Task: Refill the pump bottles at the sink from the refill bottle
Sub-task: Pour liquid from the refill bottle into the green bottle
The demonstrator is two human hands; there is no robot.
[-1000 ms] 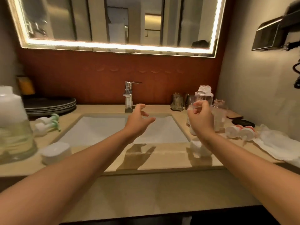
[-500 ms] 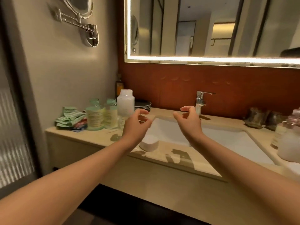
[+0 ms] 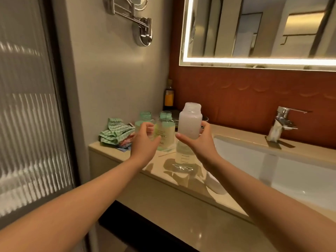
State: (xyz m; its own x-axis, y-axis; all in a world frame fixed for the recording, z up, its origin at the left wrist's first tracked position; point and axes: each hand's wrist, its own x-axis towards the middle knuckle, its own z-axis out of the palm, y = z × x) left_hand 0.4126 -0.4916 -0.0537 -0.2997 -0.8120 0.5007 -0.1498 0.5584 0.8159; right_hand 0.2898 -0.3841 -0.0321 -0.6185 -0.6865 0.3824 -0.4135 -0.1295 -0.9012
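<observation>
Reference = chrome faucet [image 3: 282,122]: lit mirror [image 3: 254,30] is above it on the red-brown wall, and a dark bottle with an orange label [image 3: 169,96] stands well left of it in the back corner. Further left of the faucet: crumpled green zigzag cloth [image 3: 116,132] at the counter end, chrome swing-arm mirror mount [image 3: 138,20] high on the side wall, ribbed glass door [image 3: 27,106] beyond that.

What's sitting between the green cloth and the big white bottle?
Two green-necked bottles, the left one partly hidden by the left hand, seen in the head view.
</observation>
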